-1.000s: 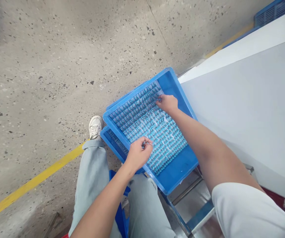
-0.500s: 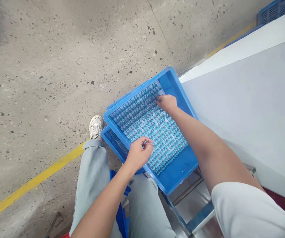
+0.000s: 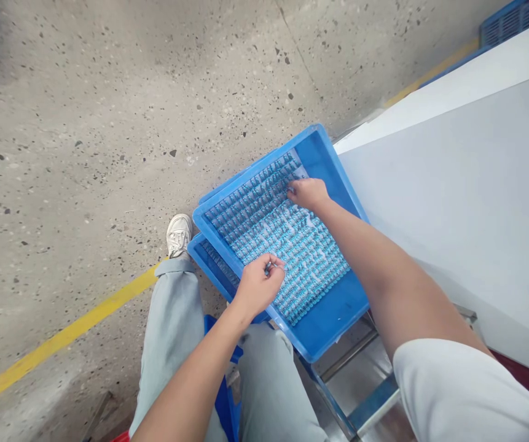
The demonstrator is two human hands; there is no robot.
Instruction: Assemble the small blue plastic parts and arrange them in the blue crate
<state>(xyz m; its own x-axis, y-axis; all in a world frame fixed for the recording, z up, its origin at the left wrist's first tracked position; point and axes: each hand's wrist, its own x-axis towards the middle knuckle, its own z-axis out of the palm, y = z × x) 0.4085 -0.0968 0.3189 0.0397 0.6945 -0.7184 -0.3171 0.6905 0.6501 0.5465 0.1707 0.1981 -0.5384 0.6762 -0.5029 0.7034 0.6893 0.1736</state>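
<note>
Rows of small blue-and-metallic parts [image 3: 313,261] fill much of a blue plastic tray [image 3: 324,334]; their exact kind is too small to make out. My left hand [image 3: 262,279] hovers over the tray's near-left side, fingers curled in a pinch around something small and dark, mostly hidden. Toward the far right end of the rows, my right hand [image 3: 308,193] reaches down with its fingertips pinched at the parts. What lies between those fingertips is hidden.
A second blue tray [image 3: 195,247] sits underneath, offset to the left. Below them is a metal-framed stand [image 3: 333,393]. A white panel [image 3: 458,202] borders the right side. My shoe [image 3: 179,233] rests by the trays, near a yellow floor line [image 3: 102,310].
My right hand has shifted very slightly left along the rows. My left hand keeps its pinch in nearly the same place.
</note>
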